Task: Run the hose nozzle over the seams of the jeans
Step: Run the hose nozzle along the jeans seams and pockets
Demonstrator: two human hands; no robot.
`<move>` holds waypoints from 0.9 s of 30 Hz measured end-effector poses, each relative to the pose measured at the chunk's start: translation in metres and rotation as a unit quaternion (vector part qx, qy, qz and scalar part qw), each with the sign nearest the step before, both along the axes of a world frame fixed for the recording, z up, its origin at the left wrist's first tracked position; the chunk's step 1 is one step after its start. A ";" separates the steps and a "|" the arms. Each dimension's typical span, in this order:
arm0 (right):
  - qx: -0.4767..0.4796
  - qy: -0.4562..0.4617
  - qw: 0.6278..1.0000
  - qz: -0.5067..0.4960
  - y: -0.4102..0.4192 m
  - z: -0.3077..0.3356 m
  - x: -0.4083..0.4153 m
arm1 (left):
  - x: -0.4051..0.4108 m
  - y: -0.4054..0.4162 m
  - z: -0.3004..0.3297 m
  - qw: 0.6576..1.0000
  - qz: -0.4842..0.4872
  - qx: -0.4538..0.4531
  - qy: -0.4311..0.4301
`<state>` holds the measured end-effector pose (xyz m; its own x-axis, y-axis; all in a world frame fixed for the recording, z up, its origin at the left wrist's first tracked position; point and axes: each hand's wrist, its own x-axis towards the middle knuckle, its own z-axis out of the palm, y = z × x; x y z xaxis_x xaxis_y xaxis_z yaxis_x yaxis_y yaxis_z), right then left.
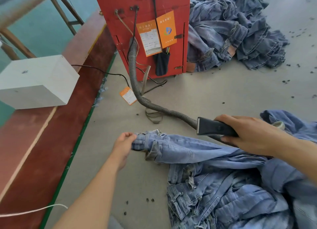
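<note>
Bright, even daylight with soft, faint shadows; wide-angle bending at the edges, slight blur lower right.

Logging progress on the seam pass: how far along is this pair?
Setup looks done: the left hand grips the hem end of the jeans leg, pulled out straight over the floor. In hand: the right hand holds the black hose nozzle at the leg's upper edge. Whether the nozzle touches the denim cannot be told. Left: the seams themselves; nothing shows which are covered.
</note>
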<state>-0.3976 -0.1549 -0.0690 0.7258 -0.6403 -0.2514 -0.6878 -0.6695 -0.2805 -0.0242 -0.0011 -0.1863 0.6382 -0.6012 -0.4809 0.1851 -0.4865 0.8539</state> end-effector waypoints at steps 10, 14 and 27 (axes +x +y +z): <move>-0.016 -0.065 0.998 -0.003 -0.006 0.027 -0.013 | -0.010 0.003 0.161 0.963 -0.238 -0.112 0.061; -0.009 -0.064 0.998 0.016 0.006 0.031 -0.017 | -0.024 0.009 0.177 0.954 -0.247 -0.133 0.102; -0.030 -0.080 0.996 -0.006 0.020 0.025 -0.009 | -0.030 -0.007 0.170 0.958 -0.177 -0.087 0.206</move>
